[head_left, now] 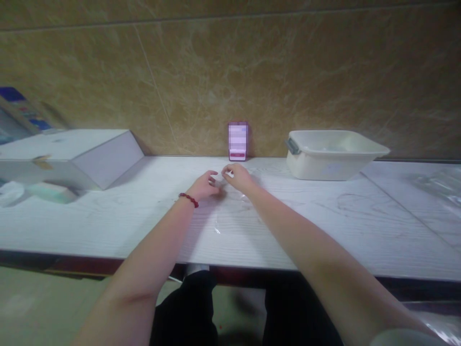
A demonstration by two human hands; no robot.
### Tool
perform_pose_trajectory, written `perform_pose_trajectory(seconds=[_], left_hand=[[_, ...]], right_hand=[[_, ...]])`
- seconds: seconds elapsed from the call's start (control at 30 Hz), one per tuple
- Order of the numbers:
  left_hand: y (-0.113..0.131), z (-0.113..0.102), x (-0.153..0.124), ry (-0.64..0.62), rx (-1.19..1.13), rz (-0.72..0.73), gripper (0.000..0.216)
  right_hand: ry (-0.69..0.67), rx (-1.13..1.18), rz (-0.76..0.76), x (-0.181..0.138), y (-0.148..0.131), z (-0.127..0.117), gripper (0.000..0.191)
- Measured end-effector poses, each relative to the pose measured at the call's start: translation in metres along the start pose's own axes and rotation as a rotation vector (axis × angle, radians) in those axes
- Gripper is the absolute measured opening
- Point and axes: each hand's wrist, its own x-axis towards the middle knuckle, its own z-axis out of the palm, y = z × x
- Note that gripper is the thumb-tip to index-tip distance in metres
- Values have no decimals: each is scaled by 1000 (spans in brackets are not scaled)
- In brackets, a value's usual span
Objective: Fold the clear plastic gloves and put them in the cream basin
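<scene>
My left hand [206, 186], with a dark red bead bracelet [189, 199] at the wrist, is held just above the tabletop. Its fingers are curved and apart, with nothing visible between them. Close beside it, my right hand [239, 178] has its thumb and index finger brought together; whatever may be between them is too small to make out. Beneath and in front of the hands lies a faint piece of clear plastic [217, 228], its outline hard to see. Just behind the right hand, a phone [238, 141] with a lit, blurred screen leans upright against the wall.
A white bin [324, 166] with a grey latch stands at the right against the tiled wall [288, 72]. At the left are a large white box [86, 166] and a pale green block [52, 192]. Clear plastic wrapping [444, 187] lies at the far right.
</scene>
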Motion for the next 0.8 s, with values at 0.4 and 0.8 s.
perform_pose_trajectory(seconds=[0.4,0.8], left_hand=[[-1,0,-2,-95,188,67,53],[2,-1,-3,-118,210,114,47]], right_hand=[[-114,-63,161,-16,5,-11,14],[-85,-118,56,-31,22,-12,19]])
